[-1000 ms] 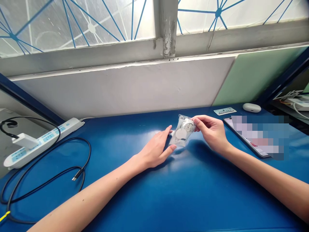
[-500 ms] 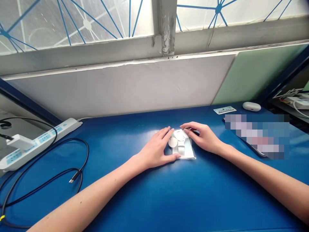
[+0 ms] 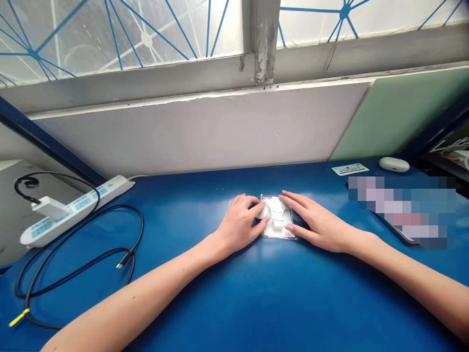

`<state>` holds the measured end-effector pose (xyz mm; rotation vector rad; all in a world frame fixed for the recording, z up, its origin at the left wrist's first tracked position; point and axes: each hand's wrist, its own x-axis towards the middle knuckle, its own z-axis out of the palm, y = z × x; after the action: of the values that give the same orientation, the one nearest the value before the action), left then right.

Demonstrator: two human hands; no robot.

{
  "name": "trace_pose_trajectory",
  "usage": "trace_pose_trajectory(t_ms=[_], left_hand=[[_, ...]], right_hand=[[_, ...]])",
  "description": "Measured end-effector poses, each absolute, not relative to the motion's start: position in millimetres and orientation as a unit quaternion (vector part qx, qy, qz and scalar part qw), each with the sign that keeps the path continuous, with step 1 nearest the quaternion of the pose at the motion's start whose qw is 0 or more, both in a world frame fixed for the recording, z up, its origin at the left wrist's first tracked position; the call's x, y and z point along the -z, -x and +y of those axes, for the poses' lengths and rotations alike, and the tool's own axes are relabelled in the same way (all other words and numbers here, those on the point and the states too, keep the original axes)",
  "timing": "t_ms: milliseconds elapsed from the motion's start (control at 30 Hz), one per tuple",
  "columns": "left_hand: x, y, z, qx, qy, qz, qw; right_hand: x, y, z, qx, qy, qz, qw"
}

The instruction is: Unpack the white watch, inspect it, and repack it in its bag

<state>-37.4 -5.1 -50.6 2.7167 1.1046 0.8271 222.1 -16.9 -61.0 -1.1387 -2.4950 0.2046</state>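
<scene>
- Clear pouch: a small, flat, see-through plastic bag lying on the blue worktop, near its middle and between the two hands; its film catches a pale glare
- Contents of the pouch: several small white pieces, one round and disc-like at the left edge, the others blocky; finer detail is too small to tell
- Left hand: resting on the worktop against the pouch's left edge, fingers bent, forefinger and thumb on either side of the round white piece; whether they clamp it or only touch it cannot be told
- Right hand: laid palm down along the pouch's right edge, fingers stretched out straight and slightly apart, gripping nothing, the tips lying over the pouch's far right corner
- Power strip: white, at the far left of the worktop, with a white charger plugged in and a black cable looping in front
- Far right: a white oval case and a small label card, well apart from the pouch
</scene>
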Motion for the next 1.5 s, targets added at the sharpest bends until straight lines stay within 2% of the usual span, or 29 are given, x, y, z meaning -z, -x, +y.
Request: trace_pose_trajectory(t_ms=[333, 1067, 1500], left_hand=[[50.8, 36.3, -4.1, -0.314, -0.865, 0.388, 0.037], [46.3, 37.4, -0.3, -0.289, -0.828, 0.472, 0.091], [43.1, 36.6, -2.5, -0.299, -0.823, 0.464, 0.134]], right_hand=[[58.2, -226.3, -14.0, -0.087, 0.4, -0.897, 0.166], [46.6, -224.5, -14.1, -0.172, 0.424, -0.879, 0.135], [50.6, -228.2, -11.4, -0.149, 0.41, -0.888, 0.147]])
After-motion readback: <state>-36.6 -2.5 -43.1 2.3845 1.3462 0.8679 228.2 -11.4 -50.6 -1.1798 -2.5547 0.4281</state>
